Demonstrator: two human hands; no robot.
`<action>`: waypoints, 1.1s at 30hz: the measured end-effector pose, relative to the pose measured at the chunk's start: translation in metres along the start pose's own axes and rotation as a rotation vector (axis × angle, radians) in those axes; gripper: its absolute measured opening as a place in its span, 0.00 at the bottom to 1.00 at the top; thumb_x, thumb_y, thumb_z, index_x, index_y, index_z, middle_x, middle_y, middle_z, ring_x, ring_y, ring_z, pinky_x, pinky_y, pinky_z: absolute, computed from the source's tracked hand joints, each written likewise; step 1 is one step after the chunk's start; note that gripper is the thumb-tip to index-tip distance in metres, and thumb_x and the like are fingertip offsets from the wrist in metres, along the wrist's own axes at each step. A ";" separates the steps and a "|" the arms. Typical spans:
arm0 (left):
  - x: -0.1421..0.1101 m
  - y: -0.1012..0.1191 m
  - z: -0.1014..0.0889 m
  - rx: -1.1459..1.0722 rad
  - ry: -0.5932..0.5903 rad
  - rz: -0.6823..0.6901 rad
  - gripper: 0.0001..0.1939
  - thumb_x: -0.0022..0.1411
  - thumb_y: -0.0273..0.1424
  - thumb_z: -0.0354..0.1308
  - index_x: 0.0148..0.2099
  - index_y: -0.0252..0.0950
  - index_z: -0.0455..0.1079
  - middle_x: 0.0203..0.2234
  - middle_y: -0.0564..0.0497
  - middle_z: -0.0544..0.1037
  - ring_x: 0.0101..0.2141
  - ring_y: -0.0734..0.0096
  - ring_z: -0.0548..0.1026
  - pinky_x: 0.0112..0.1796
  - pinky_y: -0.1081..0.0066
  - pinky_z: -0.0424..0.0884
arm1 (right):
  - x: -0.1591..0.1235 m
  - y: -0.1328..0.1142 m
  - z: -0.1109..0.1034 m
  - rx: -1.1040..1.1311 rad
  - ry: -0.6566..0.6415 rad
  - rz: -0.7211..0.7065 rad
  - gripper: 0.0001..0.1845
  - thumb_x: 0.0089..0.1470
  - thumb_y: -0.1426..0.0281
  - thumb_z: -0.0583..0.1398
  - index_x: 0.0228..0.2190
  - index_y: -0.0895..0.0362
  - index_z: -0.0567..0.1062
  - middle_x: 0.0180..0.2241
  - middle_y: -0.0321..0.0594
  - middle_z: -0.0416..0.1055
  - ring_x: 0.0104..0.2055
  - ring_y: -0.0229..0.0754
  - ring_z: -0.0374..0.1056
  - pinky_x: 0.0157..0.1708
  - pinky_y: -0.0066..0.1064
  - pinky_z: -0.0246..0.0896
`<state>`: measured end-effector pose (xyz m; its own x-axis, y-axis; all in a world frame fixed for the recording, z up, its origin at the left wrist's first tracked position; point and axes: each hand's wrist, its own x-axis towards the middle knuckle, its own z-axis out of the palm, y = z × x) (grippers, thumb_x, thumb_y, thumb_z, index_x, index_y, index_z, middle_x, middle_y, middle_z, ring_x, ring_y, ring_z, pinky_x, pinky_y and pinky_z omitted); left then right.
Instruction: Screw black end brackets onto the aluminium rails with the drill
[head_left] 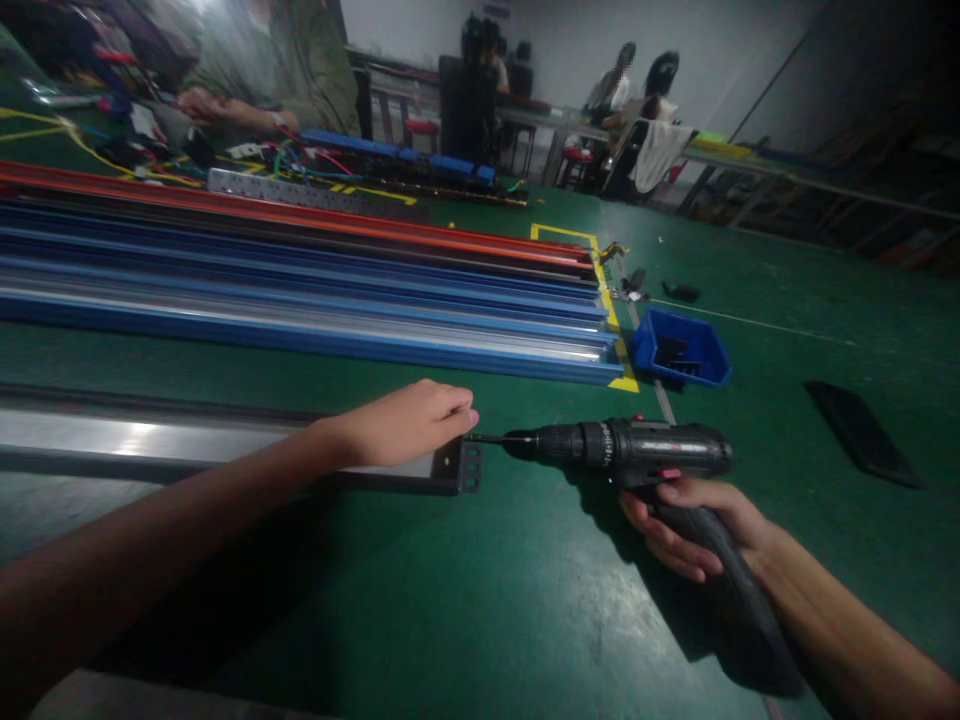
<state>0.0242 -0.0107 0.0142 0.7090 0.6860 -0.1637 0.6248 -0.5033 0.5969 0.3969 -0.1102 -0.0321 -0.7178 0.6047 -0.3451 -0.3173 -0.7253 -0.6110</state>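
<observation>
My right hand (pixel 686 530) is wrapped round the grip of a black cordless drill (pixel 645 447). The drill lies level, its long bit (pixel 495 438) pointing left at the end of a metal profile (pixel 225 440). At that end is a dark end bracket (pixel 469 468) with holes, and the bit's tip meets its far part. My left hand (pixel 412 420) is closed over the profile's right end, close to the tip. Its thumb and forefinger are together, and the other fingers are partly hidden behind the profile. Whether a screw sits at the tip I cannot make out.
Long blue profiles (pixel 315 318) and orange-red profiles (pixel 375 222) lie beyond, inside yellow tape. A blue bin (pixel 682 345) holds black parts. To the right is a black flat piece (pixel 862 433). Across the green table (pixel 525 600), a person's hands (pixel 232 110) are near wires.
</observation>
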 end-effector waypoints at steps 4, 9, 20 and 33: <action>0.000 0.001 -0.001 -0.010 -0.003 0.006 0.20 0.74 0.41 0.42 0.31 0.36 0.60 0.28 0.53 0.69 0.30 0.71 0.65 0.33 0.68 0.54 | 0.000 0.000 -0.001 -0.015 0.003 -0.012 0.16 0.63 0.66 0.58 0.39 0.68 0.79 0.27 0.39 0.72 0.13 0.26 0.59 0.20 0.22 0.68; 0.000 0.001 -0.002 -0.014 -0.005 0.006 0.21 0.74 0.41 0.43 0.30 0.36 0.60 0.27 0.53 0.68 0.30 0.71 0.64 0.33 0.68 0.54 | -0.001 0.000 0.000 -0.008 -0.005 -0.007 0.16 0.63 0.66 0.57 0.39 0.67 0.79 0.27 0.39 0.71 0.14 0.25 0.58 0.20 0.21 0.67; 0.001 0.002 -0.003 -0.029 -0.003 0.003 0.21 0.73 0.42 0.43 0.29 0.36 0.59 0.26 0.54 0.68 0.28 0.72 0.64 0.32 0.68 0.54 | 0.001 -0.001 0.000 -0.018 0.024 0.004 0.15 0.62 0.66 0.59 0.38 0.67 0.78 0.26 0.38 0.71 0.13 0.25 0.58 0.19 0.22 0.67; 0.000 0.001 -0.003 0.000 0.007 0.020 0.21 0.74 0.41 0.43 0.30 0.36 0.60 0.26 0.54 0.68 0.28 0.72 0.64 0.32 0.69 0.54 | 0.003 -0.003 0.000 -0.019 0.008 0.013 0.16 0.62 0.65 0.59 0.41 0.68 0.77 0.28 0.40 0.72 0.14 0.25 0.59 0.19 0.22 0.66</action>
<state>0.0241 -0.0097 0.0168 0.7190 0.6794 -0.1466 0.6107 -0.5168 0.6000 0.3961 -0.1062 -0.0313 -0.7167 0.5982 -0.3585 -0.2962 -0.7264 -0.6202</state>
